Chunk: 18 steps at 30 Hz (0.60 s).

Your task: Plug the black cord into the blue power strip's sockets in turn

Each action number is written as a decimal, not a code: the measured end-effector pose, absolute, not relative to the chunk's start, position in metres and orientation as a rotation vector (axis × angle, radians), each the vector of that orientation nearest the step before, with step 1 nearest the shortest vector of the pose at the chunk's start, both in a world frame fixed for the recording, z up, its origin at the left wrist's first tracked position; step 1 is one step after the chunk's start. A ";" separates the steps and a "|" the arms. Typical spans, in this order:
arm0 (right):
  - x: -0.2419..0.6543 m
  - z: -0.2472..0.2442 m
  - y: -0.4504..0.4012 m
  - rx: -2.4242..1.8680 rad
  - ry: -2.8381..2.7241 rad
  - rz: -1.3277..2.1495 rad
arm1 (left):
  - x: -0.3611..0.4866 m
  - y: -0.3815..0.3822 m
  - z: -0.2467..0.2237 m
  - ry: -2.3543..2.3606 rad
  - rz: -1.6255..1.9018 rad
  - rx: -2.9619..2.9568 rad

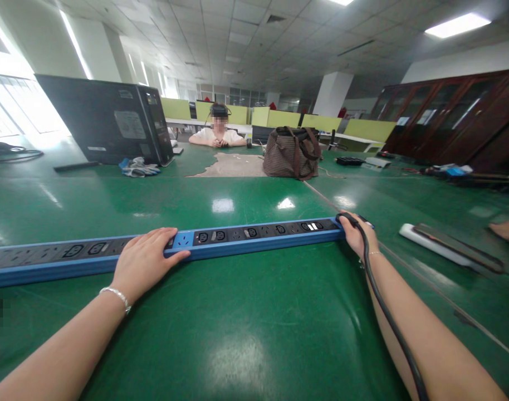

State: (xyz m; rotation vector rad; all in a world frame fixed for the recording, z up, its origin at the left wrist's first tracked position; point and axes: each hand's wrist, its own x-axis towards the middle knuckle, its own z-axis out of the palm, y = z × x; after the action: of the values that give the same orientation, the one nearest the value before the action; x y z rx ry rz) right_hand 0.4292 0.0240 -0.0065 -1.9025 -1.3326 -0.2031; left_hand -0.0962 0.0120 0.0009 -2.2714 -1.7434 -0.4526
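A long blue power strip (263,245) with a row of black sockets lies across the green table. My left hand (150,253) is closed over its middle, fingers across the top and thumb along the front side, beside a blue socket (182,239). At the strip's right end, my right hand (358,234) is wrapped round it, its fingers partly hidden. A black cable (373,284) starts from a dark plug-like end (344,217) at the top of the strip by that hand, then runs over the wrist and along the forearm. Whether it sits in a socket is unclear.
A black computer case (112,120) stands back left, with gloves (140,167) before it. A brown bag (292,153) stands back centre, near a seated person (218,133). At right lie a white bar (434,245) and a dark flat object (459,248); another person's hand (507,231) shows beyond.
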 end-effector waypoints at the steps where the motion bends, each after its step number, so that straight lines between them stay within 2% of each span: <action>1: 0.429 -0.007 0.024 -1.900 -1.326 -0.211 | -0.096 0.012 0.001 -1.741 -0.455 -2.275; 18: 0.445 -0.027 0.026 -1.964 -1.282 -0.223 | -0.096 0.012 0.002 -1.777 -0.444 -2.288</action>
State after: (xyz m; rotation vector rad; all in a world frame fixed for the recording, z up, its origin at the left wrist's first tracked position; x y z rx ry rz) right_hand 0.4452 0.0255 -0.0266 -1.9637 -1.2822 -0.2231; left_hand -0.0961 0.0123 0.0019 -2.2880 -1.7768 -0.4438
